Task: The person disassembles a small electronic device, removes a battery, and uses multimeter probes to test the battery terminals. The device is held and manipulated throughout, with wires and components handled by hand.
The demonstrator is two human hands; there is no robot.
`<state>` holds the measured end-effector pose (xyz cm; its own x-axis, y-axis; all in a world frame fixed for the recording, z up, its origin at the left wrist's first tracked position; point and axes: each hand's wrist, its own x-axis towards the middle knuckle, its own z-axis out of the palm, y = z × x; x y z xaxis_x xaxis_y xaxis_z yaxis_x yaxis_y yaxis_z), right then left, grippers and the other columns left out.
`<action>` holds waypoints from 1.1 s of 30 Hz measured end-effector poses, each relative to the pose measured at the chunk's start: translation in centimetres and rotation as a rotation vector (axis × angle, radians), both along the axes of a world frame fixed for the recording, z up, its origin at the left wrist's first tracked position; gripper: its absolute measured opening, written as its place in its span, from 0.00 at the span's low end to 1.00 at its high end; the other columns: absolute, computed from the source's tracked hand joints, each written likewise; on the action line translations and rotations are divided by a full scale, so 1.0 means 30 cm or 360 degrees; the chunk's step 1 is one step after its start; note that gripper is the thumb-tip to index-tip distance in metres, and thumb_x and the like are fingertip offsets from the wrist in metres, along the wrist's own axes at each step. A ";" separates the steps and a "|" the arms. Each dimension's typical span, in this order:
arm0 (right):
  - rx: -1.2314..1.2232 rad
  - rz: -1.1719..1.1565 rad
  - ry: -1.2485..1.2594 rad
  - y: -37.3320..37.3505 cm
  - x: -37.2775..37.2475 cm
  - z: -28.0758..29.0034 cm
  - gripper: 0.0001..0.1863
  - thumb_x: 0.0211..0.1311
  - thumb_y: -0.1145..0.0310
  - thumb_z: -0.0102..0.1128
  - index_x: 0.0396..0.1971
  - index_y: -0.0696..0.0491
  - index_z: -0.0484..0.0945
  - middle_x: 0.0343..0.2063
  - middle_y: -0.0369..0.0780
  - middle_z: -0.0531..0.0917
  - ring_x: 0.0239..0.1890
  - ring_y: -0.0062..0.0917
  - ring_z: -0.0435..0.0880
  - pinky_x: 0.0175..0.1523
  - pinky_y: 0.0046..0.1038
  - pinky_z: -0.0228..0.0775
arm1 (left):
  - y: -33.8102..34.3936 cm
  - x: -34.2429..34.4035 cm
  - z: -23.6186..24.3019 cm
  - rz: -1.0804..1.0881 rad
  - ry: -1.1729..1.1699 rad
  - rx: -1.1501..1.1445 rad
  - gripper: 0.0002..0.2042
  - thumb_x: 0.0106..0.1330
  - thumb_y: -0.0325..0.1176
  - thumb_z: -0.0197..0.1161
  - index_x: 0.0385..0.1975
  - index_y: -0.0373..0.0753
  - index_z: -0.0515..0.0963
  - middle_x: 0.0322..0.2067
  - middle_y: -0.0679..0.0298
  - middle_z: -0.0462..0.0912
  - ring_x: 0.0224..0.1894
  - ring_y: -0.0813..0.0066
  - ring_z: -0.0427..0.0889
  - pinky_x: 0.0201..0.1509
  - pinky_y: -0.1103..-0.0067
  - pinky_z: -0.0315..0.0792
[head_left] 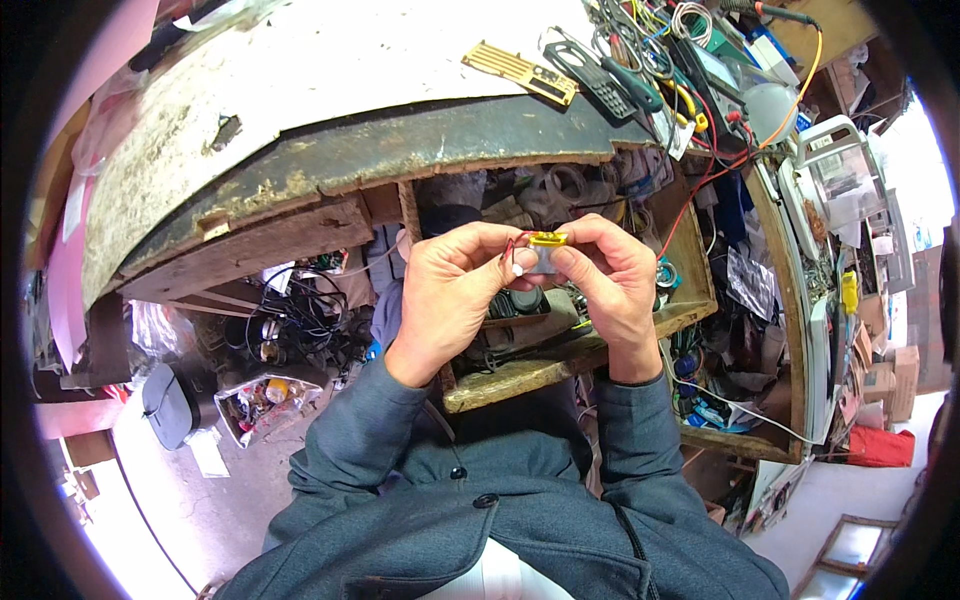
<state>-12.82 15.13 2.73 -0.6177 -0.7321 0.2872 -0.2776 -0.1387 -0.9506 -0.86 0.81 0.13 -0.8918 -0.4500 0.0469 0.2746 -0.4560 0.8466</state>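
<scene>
A small silver pouch battery with yellow tape along its top edge is held up in front of me, over an open wooden drawer. My right hand pinches its right side between thumb and fingers. From the left, my left hand closes its thumb and fingers at the battery's other side, where thin red and black wires end in a small white connector. The fingers cover part of the battery's back and sides.
Beyond the drawer is a worn workbench. On it lie a gold slotted metal plate, a black keypad handset and tangled cables. A second cluttered drawer is at right. A box of scraps and a black bin stand at left.
</scene>
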 end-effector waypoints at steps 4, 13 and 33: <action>0.0056 -0.0048 0.0083 0.000 -0.006 -0.011 0.05 0.64 0.78 0.66 0.39 0.61 0.83 0.32 0.35 0.82 0.32 0.13 0.81 0.35 0.17 0.73 | 0.001 0.002 0.001 0.0021 -0.0016 -0.0036 0.09 0.67 0.25 0.68 0.44 0.30 0.82 0.37 0.58 0.88 0.36 0.74 0.87 0.43 0.78 0.83; -0.0009 -0.0154 0.0451 -0.028 0.025 0.002 0.07 0.57 0.82 0.69 0.37 0.60 0.85 0.33 0.42 0.87 0.33 0.25 0.86 0.39 0.23 0.77 | 0.015 0.008 0.013 0.0127 -0.0036 -0.0194 0.09 0.68 0.24 0.67 0.45 0.29 0.82 0.36 0.65 0.86 0.37 0.82 0.84 0.42 0.83 0.79; 0.0072 -0.0110 -0.0063 -0.022 0.036 0.002 0.07 0.65 0.78 0.65 0.42 0.63 0.83 0.33 0.38 0.86 0.34 0.16 0.85 0.37 0.18 0.79 | 0.012 0.007 0.009 0.0022 -0.0031 -0.0028 0.11 0.71 0.26 0.64 0.49 0.27 0.80 0.39 0.61 0.86 0.37 0.78 0.86 0.42 0.81 0.82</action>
<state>-11.74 14.48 2.79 -0.6773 -0.6992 0.2290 -0.2469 -0.0773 -0.9660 -0.64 1.16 0.40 -0.8863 -0.4616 0.0375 0.2642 -0.4374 0.8596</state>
